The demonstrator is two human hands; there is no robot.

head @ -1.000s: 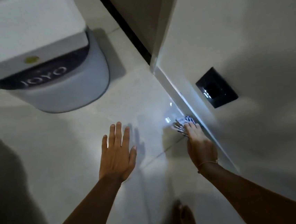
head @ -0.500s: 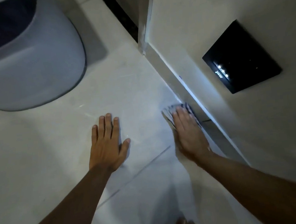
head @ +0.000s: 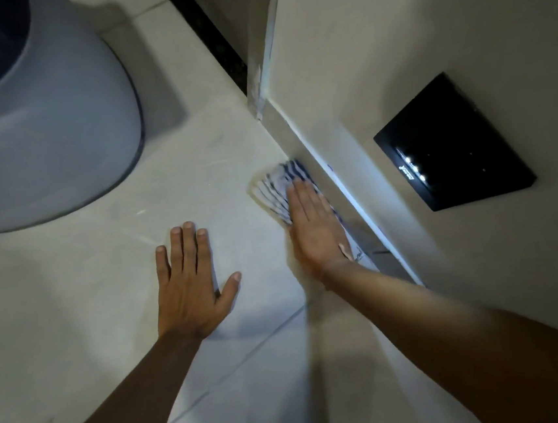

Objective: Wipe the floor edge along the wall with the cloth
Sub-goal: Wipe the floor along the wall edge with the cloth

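A white cloth [head: 277,186] with dark blue stripes lies flat on the pale tiled floor, right against the skirting [head: 347,191] at the foot of the wall. My right hand [head: 313,228] presses flat on the cloth, fingers together and pointing along the wall; the cloth's far end sticks out beyond my fingertips. My left hand [head: 189,281] rests palm down on the bare floor to the left, fingers spread, holding nothing.
A large grey rounded base [head: 45,138] with a dark top stands at the upper left. A black wall plate [head: 451,143] sits low on the cream wall at right. A wall corner [head: 260,87] and dark threshold strip [head: 209,37] lie ahead.
The camera has dropped closer to the floor. My right hand has flattened onto the cloth and slid it forward along the skirting. My left hand has settled flat on the floor.
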